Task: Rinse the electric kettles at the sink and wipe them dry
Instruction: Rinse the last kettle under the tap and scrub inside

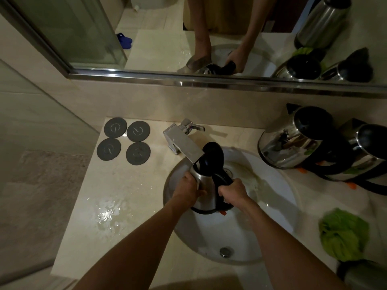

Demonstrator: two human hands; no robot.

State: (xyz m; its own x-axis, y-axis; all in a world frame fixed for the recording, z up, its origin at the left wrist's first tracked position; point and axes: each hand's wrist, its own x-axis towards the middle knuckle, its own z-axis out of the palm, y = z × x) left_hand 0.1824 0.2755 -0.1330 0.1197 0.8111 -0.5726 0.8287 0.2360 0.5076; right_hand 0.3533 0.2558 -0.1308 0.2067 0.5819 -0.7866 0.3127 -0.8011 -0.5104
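A steel electric kettle with its black lid flipped open is held over the white sink basin, its mouth right under the square chrome tap. My left hand grips the kettle's steel body on the left side. My right hand is curled round its black handle. Two more steel kettles stand on the counter at the right, one nearer the sink and one behind it at the frame edge. A green cloth lies on the counter to the right of the basin.
Several round grey kettle bases lie on the counter left of the tap. A puddle wets the counter in front of them. A mirror spans the back wall. Another steel kettle sits at the bottom right corner.
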